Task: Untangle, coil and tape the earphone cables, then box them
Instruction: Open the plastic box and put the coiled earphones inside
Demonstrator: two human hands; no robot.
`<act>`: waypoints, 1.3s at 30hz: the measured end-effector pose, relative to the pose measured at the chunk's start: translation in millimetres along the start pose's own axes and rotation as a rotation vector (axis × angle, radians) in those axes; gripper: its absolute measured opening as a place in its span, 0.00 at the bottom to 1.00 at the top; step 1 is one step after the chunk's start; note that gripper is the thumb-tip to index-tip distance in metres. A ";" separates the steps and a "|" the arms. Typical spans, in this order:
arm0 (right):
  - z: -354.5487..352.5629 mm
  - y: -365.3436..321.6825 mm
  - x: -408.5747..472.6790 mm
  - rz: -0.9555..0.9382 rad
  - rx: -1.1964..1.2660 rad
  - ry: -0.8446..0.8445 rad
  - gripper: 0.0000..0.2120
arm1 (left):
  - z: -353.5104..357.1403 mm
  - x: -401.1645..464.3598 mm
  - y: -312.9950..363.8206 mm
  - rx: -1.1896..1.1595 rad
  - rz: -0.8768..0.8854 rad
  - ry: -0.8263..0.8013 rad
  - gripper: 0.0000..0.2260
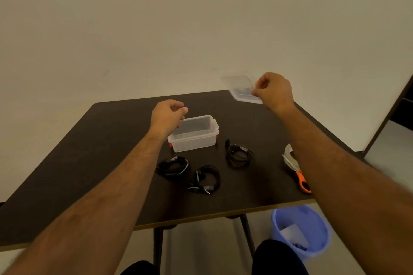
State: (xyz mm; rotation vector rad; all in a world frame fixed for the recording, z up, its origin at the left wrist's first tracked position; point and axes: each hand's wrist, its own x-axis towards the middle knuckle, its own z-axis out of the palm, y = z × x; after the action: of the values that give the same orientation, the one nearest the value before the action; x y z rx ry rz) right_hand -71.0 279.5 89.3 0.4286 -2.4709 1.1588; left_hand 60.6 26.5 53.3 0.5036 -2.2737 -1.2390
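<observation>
A clear plastic box (196,138) with red latches stands open on the dark table (89,152). My left hand (167,116) hovers at the box's left rim with curled fingers and holds nothing I can see. My right hand (273,91) pinches the box's clear lid (240,87) and holds it up over the table's far right corner. Three coiled black earphone bundles lie in front of the box: one at left (172,166), one in the middle (204,179), one at right (239,155).
A roll of clear tape (288,152) and orange-handled scissors (300,179) lie near the table's right edge, partly behind my right forearm. A blue bin (301,230) stands on the floor under the front right corner. A wall rises behind the table.
</observation>
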 end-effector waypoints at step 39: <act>139.4 -83.2 -137.4 0.066 -0.316 -0.657 0.15 | -42.1 -80.3 -64.3 0.558 -0.320 -0.313 0.15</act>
State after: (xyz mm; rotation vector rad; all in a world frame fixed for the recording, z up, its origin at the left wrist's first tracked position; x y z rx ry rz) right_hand 56.8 135.0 -0.1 0.7268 -3.1795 0.6908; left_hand 155.2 8.1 -1.9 0.9599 -2.9057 -0.8430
